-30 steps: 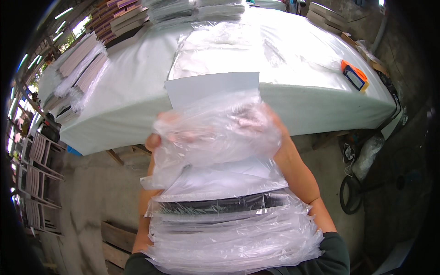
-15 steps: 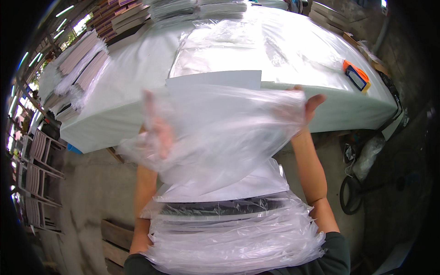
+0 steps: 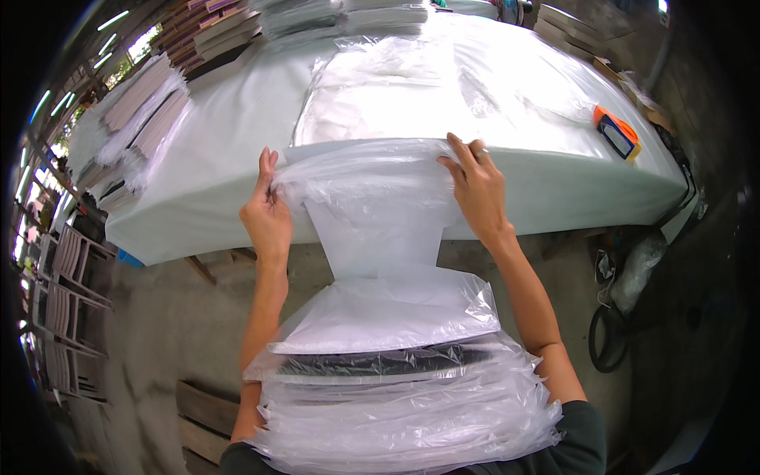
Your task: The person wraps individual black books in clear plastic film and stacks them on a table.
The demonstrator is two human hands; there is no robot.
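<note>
Currently, clear plastic bag (image 3: 364, 176) is held bunched, long axis left-right, near edge of tabletop (image 3: 229, 138), by half-curled left hand (image 3: 267, 220) and right hand (image 3: 480, 191); left fingertips partly obscured, white sheet's (image 3: 376, 241) top veiled by plastic.

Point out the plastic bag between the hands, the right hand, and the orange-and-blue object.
Plastic bag (image 3: 366, 180), head view, gathered middle.
Right hand (image 3: 480, 192), head view, back.
Orange-and-blue object (image 3: 615, 137), head view, blue face.
</note>
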